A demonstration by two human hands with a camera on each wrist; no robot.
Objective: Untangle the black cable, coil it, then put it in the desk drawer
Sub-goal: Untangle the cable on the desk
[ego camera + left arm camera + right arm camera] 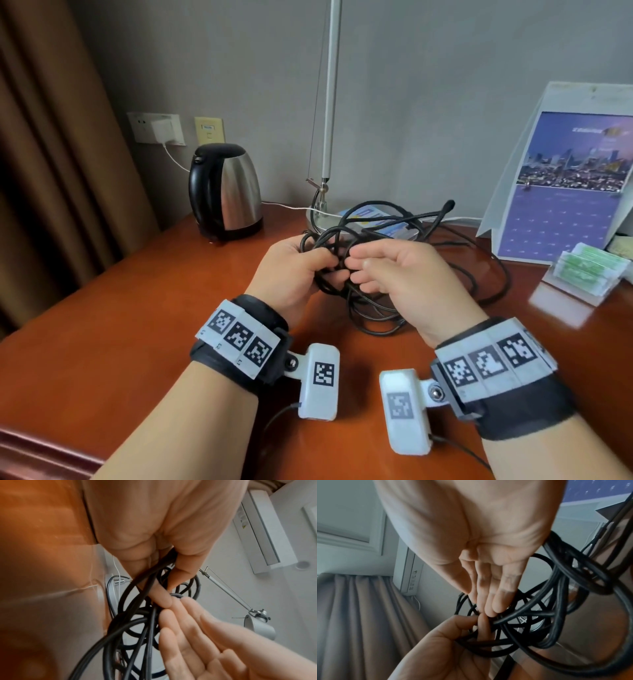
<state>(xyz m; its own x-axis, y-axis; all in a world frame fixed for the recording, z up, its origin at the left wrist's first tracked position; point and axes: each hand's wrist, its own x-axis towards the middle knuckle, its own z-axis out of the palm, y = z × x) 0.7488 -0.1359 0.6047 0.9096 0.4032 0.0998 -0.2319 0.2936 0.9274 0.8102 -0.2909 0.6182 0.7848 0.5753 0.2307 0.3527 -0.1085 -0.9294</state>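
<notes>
A tangled black cable (pixel 428 216) hangs between both hands above the brown wooden desk (pixel 137 308), and its loose loops trail onto the desk to the right. My left hand (pixel 325 265) grips several strands, thumb and fingers closed round them (pixel 161 596). My right hand (pixel 356 270) meets it from the right, its straight fingers (pixel 173 622) touching the knot and nothing lying in its palm. In the right wrist view the right fingertips (pixel 489 609) poke into the tangle (pixel 558 601) beside the left hand (pixel 445 649). No drawer is in view.
A steel kettle (pixel 226 192) stands at the back left. The lamp base (pixel 317 219) and pole (pixel 330 102) are right behind the cable, with a leaflet (pixel 380 222) under it. A desk calendar (pixel 561 192) and a packet holder (pixel 582 274) stand at the right.
</notes>
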